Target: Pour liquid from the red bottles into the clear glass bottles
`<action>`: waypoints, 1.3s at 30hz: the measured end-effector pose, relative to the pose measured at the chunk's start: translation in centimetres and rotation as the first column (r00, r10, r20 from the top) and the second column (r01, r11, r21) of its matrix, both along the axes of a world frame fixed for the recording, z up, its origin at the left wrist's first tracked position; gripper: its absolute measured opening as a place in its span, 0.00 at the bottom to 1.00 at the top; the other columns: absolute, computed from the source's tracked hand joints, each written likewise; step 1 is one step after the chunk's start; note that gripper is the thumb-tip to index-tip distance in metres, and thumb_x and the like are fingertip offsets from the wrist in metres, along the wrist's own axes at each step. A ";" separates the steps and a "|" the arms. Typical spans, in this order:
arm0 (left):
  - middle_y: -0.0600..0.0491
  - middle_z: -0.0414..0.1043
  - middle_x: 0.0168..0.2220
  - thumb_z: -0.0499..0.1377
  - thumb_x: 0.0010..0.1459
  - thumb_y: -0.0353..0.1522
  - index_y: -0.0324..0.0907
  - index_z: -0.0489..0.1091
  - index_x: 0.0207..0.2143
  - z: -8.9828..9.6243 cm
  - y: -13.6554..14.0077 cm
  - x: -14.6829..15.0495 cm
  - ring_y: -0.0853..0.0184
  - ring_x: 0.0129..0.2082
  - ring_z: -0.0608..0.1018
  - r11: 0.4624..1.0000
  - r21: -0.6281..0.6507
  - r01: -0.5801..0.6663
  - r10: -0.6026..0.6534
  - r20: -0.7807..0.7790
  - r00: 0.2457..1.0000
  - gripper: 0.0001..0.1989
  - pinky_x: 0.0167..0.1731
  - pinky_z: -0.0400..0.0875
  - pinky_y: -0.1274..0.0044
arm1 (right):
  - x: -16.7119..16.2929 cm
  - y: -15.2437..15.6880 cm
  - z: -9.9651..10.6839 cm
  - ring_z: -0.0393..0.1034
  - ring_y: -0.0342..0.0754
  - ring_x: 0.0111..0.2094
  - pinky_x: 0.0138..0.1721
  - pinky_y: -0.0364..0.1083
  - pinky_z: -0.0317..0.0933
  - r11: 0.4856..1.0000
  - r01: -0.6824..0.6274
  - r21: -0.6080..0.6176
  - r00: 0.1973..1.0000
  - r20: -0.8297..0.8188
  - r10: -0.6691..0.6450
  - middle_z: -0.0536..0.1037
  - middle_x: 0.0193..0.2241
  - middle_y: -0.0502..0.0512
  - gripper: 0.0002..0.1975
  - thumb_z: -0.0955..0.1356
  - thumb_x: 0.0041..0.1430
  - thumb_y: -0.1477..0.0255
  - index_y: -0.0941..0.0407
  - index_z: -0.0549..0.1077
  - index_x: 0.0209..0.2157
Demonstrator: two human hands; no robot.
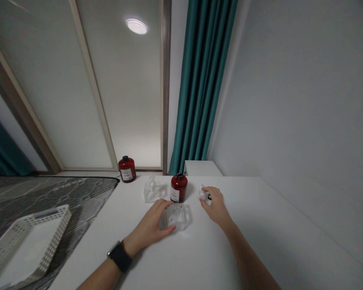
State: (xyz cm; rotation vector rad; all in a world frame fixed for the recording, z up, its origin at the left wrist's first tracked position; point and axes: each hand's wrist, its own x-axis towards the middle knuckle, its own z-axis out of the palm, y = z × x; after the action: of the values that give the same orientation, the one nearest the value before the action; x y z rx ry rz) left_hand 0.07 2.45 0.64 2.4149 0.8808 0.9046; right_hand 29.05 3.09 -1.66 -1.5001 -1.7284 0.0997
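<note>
My left hand (151, 225), with a dark watch on the wrist, curves its thumb and fingers around a clear square glass bottle (177, 217) on the white table. Just behind that stands a dark red bottle (179, 187) with a white label, its neck uncapped. To the right, my right hand (214, 203) pinches a small clear piece, perhaps a glass stopper (201, 191), mostly hidden by the fingers. A small black cap-like thing (209, 197) shows by its palm. Another clear bottle (151, 191) with a stopper stands beyond my left hand.
A second red bottle (127, 170) with a black cap stands at the table's far left corner. Down to the left is a white perforated basket (53, 241) over a grey patterned surface. A white cabinet (202, 168), a green curtain (201, 88) and walls border the table (199, 262).
</note>
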 end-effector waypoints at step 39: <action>0.46 0.67 0.53 0.71 0.50 0.32 0.45 0.61 0.58 0.2 -1.1 1.0 0.54 0.52 0.70 0.999 -0.019 0.038 -0.038 0.014 0.999 0.35 0.54 0.69 0.62 | -7.1 -4.5 4.0 0.70 0.51 0.39 0.42 0.49 0.64 0.895 -0.438 0.081 0.862 -0.243 0.444 0.74 0.34 0.56 0.09 0.66 0.64 0.68 0.55 0.78 0.39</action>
State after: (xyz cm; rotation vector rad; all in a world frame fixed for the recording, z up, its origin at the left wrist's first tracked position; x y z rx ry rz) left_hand 1.11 1.31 0.85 2.3979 0.8323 0.8943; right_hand 21.98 -1.40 2.31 -0.9944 -1.8182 0.4907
